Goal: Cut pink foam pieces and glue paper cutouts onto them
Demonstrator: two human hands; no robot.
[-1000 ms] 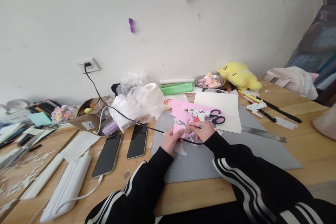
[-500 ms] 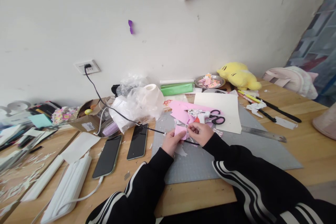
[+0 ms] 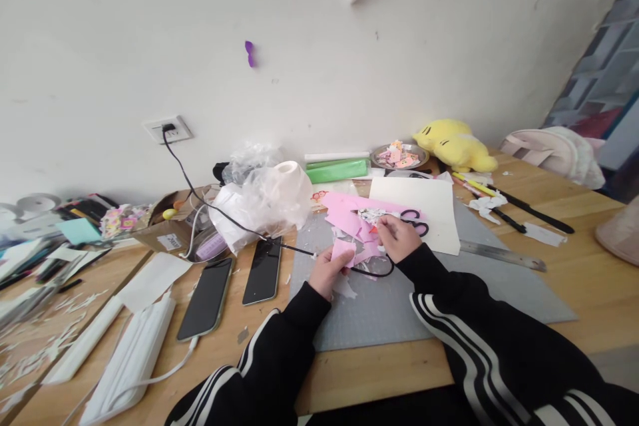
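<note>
My left hand (image 3: 325,273) pinches a small pink piece of paper (image 3: 343,253) between thumb and fingers, above the grey cutting mat (image 3: 399,306). My right hand (image 3: 398,237) is closed in a pinch farther right, over the paper pile; whatever its fingertips hold is too small to make out. Black-handled scissors (image 3: 422,227) lie just beyond it, partly hidden by the hand. Pink paper sheets (image 3: 344,213) and white scraps (image 3: 344,288) spread around both hands. A black cable (image 3: 377,274) loops on the mat below them.
Two phones, one (image 3: 206,299) plugged in and one (image 3: 262,271) beside it, lie left of the mat next to a white power strip (image 3: 130,359). A metal ruler (image 3: 502,255) and white paper (image 3: 424,206) rest right. Behind stand a bowl (image 3: 399,156) and yellow plush (image 3: 456,144).
My right hand has moved away from the pink piece, rightward and up toward the scissors. The left hand still holds the piece in nearly the same place.
</note>
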